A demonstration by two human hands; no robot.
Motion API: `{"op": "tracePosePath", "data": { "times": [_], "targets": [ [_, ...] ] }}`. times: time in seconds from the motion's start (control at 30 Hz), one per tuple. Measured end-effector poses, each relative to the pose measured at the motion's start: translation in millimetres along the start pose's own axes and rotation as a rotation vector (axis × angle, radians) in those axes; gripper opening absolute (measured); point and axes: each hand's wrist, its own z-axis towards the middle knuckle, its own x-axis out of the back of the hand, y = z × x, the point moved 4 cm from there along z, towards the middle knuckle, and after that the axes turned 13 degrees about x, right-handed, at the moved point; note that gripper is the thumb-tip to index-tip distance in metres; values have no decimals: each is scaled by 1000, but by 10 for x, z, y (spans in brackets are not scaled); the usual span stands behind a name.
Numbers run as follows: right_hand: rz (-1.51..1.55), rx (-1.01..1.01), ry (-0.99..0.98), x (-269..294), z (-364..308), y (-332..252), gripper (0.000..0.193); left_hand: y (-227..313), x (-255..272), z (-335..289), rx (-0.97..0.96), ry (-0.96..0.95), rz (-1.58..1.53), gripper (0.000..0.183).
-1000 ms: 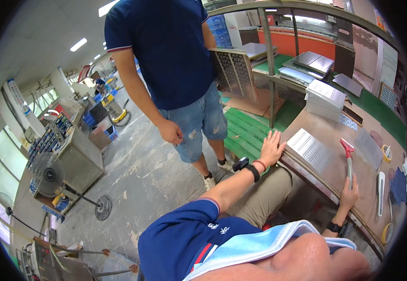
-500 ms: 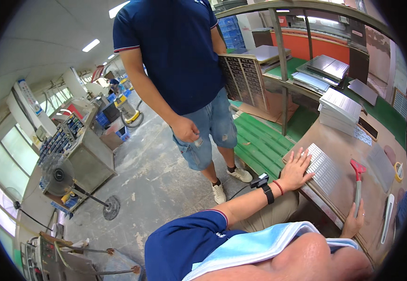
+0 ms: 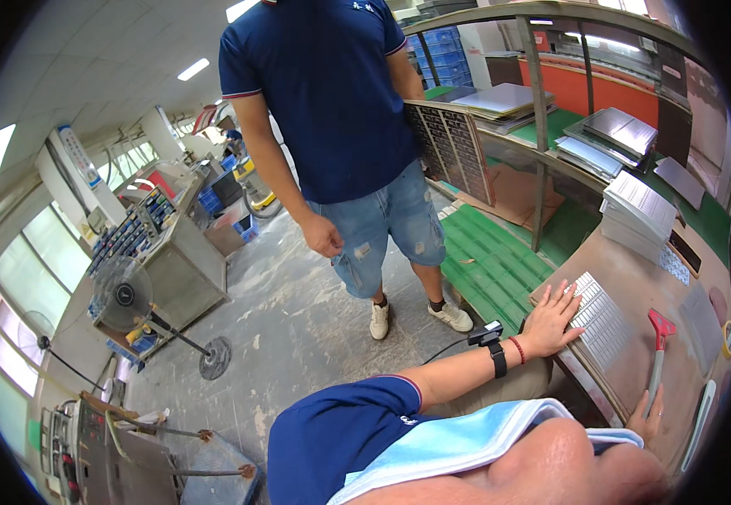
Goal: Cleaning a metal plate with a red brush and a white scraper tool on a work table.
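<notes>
My left hand (image 3: 553, 321) lies flat with its fingers stretched over the near-left edge of a white gridded plate (image 3: 605, 326) on the workbench. That wrist wears a dark band and a red bracelet. At the bench's near side, my right hand (image 3: 647, 419) grips the grey handle of a scraper (image 3: 659, 337); the scraper's red head points away from me, to the right of the plate. Part of my right hand is hidden behind my body. A tall stack of white plates (image 3: 637, 210) stands farther back on the bench.
A co-worker (image 3: 323, 109) stands across from me, beside a framed dark panel (image 3: 454, 151). Green slats (image 3: 492, 252) lie left of the bench. A phone (image 3: 684, 254), a roll of tape (image 3: 728, 338) and a white-handled tool (image 3: 699, 425) lie to the right. A fan (image 3: 125, 295) stands at left.
The whole view has shifted, so the scene sits farther right. My hands keep their places on the plate and scraper. The co-worker's feet have moved and the hanging hand is lower.
</notes>
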Motion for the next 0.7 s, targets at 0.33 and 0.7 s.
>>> {"op": "tracePosePath", "data": {
  "times": [0.33, 0.7],
  "targets": [
    [2, -36, -12, 31, -21, 78, 35, 9, 24, -32, 8, -13, -74, 68],
    [19, -61, -24, 8, -23, 126, 34, -15, 15, -46, 17, -18, -86, 68]
  ]
}}
